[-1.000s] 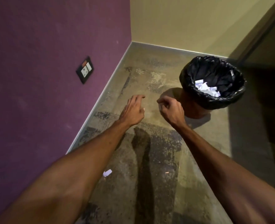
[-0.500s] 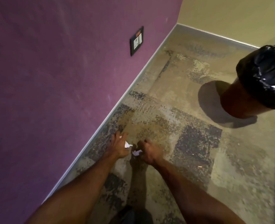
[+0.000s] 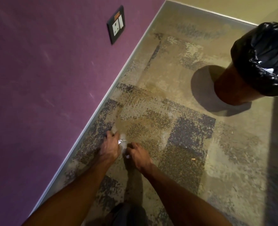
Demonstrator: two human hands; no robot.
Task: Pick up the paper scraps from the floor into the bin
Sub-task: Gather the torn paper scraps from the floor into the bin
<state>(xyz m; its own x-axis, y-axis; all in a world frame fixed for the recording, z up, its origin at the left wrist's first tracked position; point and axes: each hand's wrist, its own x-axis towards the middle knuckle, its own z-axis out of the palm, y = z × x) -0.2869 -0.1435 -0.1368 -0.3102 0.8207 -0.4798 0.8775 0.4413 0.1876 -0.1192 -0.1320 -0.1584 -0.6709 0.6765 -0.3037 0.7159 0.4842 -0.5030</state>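
Two hands work low on the patchy carpet floor point(image 3: 192, 144), close to the skirting under the purple wall point(image 3: 45, 79), with open floor stretching to the bin point(image 3: 229, 88) standing well apart at upper right. The left hand point(image 3: 109, 148) pinches a white paper scrap point(image 3: 121, 141) at its fingertips. The right hand point(image 3: 139, 154), just beside it, is clenched over another small white scrap point(image 3: 127, 156).
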